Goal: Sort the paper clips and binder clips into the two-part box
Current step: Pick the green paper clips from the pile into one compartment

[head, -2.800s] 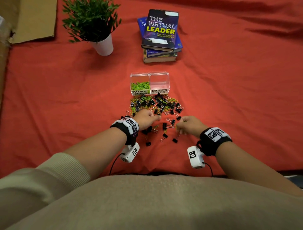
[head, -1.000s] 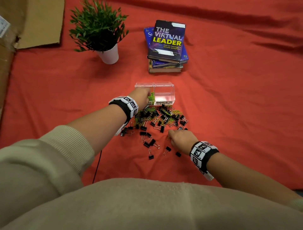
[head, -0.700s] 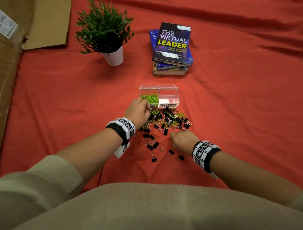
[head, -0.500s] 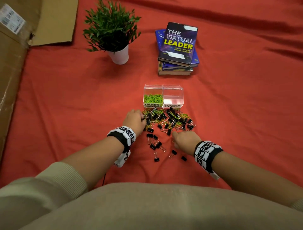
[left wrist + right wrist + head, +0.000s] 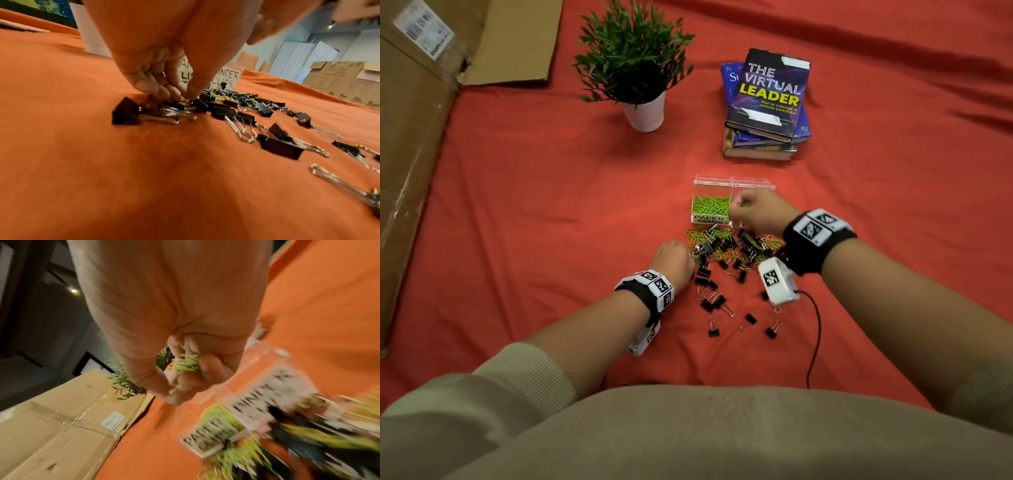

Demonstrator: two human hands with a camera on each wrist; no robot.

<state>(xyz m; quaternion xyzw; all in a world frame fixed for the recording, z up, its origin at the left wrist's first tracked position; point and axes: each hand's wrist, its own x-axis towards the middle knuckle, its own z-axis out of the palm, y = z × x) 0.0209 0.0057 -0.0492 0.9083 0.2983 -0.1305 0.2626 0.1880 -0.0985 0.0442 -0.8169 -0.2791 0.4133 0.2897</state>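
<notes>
The clear two-part box [image 5: 714,181] stands on the red cloth; its left part, labelled PAPER CLIPS, holds green paper clips [image 5: 709,205]. In front lies a mixed pile [image 5: 726,246] of green paper clips and black binder clips. My right hand [image 5: 751,212] hovers over the box's front by the divider and hides the right part. In the right wrist view its fingers grip a bunch of green paper clips [image 5: 186,364]. My left hand [image 5: 185,96] is down at the pile's left edge [image 5: 673,255], fingertips pinched on a small clip among binder clips [image 5: 125,112]; which kind is unclear.
Loose binder clips [image 5: 714,330] are scattered nearer to me. A potted plant [image 5: 640,68] and a stack of books [image 5: 767,102] stand behind the box. Flattened cardboard [image 5: 410,137] lines the left edge. A black cable [image 5: 816,329] trails from my right wrist.
My right hand has lifted from the pile's near side to over the box, carrying paper clips. My left hand came back from the box to the pile's left edge.
</notes>
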